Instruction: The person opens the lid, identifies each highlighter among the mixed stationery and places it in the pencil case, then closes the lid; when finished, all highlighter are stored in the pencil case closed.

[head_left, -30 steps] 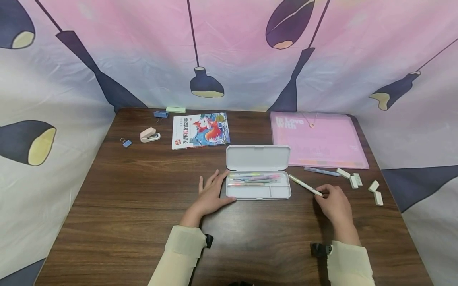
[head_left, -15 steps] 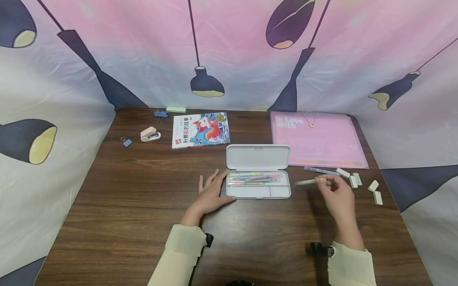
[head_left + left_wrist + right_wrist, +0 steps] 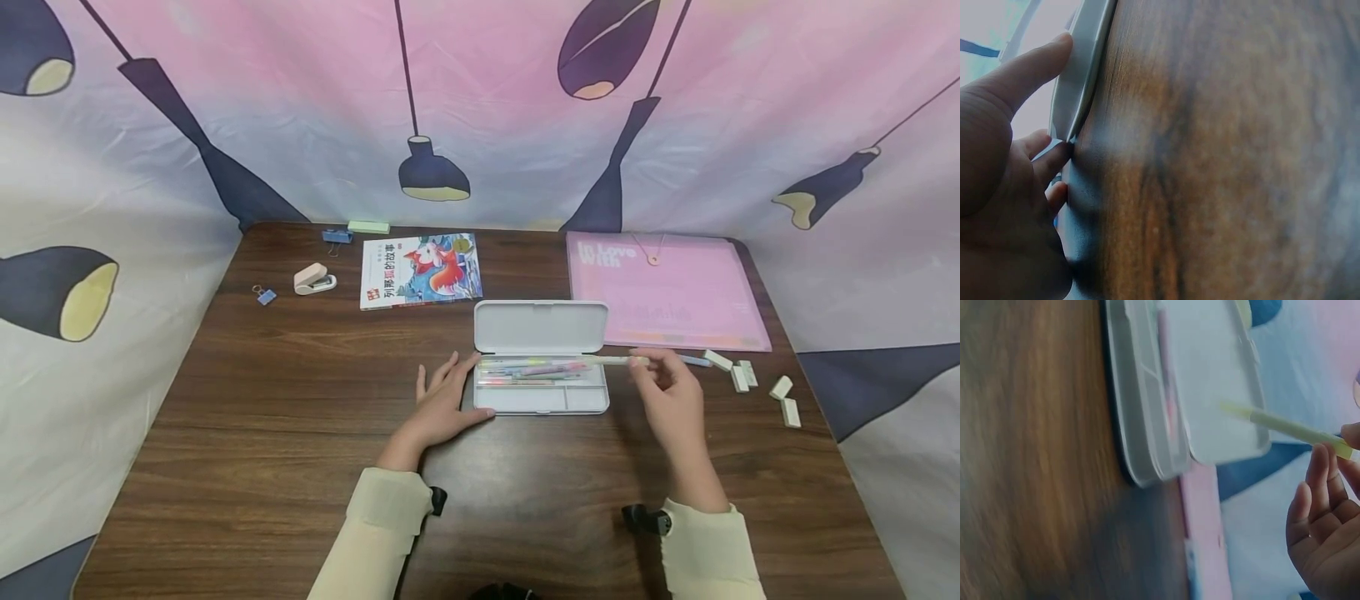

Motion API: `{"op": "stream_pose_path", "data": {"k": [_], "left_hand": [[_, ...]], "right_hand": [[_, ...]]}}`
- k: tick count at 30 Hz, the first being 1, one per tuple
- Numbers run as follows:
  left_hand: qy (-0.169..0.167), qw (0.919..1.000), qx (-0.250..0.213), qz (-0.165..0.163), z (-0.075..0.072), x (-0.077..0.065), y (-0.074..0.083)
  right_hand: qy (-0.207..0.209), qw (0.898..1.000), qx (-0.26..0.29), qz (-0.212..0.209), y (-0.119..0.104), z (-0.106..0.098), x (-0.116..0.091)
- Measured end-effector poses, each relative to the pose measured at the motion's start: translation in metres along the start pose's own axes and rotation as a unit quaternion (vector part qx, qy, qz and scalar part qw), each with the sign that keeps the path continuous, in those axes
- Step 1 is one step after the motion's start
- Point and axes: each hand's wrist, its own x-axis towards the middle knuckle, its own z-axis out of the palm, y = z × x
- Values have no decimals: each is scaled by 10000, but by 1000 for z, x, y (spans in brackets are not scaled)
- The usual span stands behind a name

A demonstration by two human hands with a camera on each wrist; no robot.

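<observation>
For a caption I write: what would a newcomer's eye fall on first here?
Probably the open white case in the middle, with colourful pens inside. Next, the pale pen in the right hand, at the case's right end. Behind, the pink folder on the right and the fox book on the left stand out.

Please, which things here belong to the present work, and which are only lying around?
In the job:
pale pen, pinched by the right hand
open white pencil case, touched by the left hand
pens inside it

Just lying about, seemingly:
fox book
pink folder
stapler
blue binder clips
pale green block
blue pen, white blocks (perhaps for later)
</observation>
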Motion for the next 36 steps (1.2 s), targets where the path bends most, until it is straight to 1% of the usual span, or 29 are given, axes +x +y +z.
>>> {"op": "stream_pose_path", "data": {"k": [3,8,18,28,36], "left_hand": [[-21,10000,-20,-9,0,0,0],[-30,10000,-17,-35,0,0,0],[-42,10000,-72,-49,1,0,-1],[-25,10000,-75,-7,0,0,-1],[-30,10000,-29,9,1,0,-2]], "right_hand": [[-353,9993,-121,26,-1,11,-1],[-866,9962,-126,-39,-5,30,-4],[-1531,9881,-136,84,-10,59,-8],[-1828,9829,-163,118,-8,80,-7],[-1753,9839,-190,298,-3,86,-5]]}}
